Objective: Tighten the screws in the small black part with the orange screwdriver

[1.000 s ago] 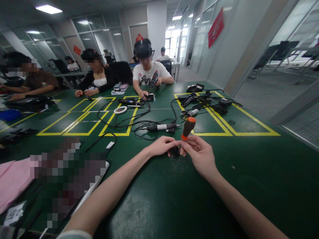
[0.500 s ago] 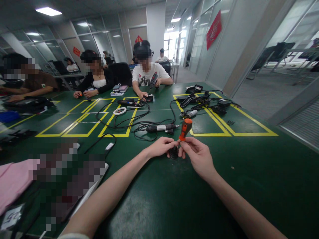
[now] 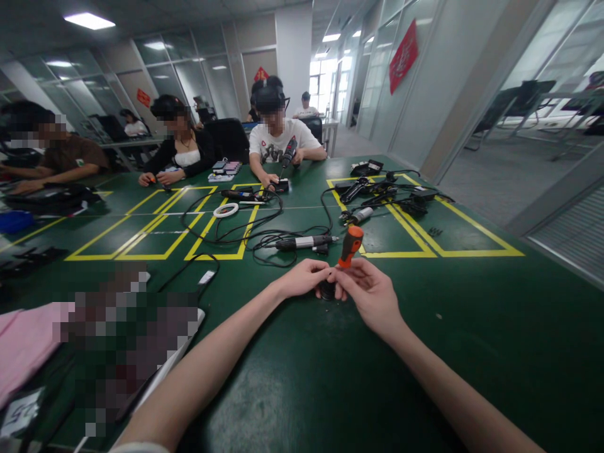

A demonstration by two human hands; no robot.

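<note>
Two hands meet: left hand (image 3: 302, 279) pinches a small black part (image 3: 326, 291), right hand (image 3: 374, 297) pinches the screwdriver (image 3: 352, 243) standing on it.

Bright ceiling panels (image 3: 89, 21) light evenly; sheen on table (image 3: 264, 390); edges bend wide-angle.

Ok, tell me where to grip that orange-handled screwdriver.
Grip the screwdriver by its orange handle, coming from the right. It stands nearly upright, tip down at the black part that the left hand holds, so the bulbous top is free.
</note>
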